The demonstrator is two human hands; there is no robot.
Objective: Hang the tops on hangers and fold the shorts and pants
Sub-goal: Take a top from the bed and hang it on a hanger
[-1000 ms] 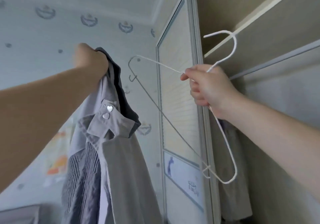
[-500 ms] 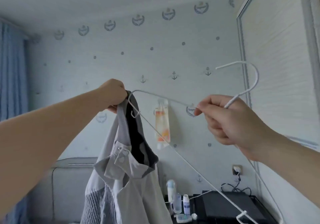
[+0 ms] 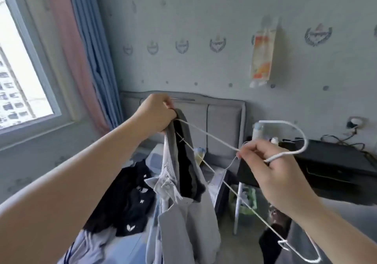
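Diagonally, the hanger (image 3: 212, 139) runs centre to lower right, hook rightward; left hand (image 3: 157, 114) grips the top (image 3: 189, 229), right hand (image 3: 273, 178) pinches the hanger, over a bed (image 3: 222, 114).

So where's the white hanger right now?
The hanger is centre-right in the head view: the right hand pinches its neck, and its far end meets the grey top gripped by the left hand.

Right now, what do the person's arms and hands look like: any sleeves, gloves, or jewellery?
Both arms are bare as far as the view reaches. No sleeve shows on the left forearm or the right forearm. The left hand and right hand wear no gloves, and no ring, watch or bracelet shows. Fingernails look short and unpainted.
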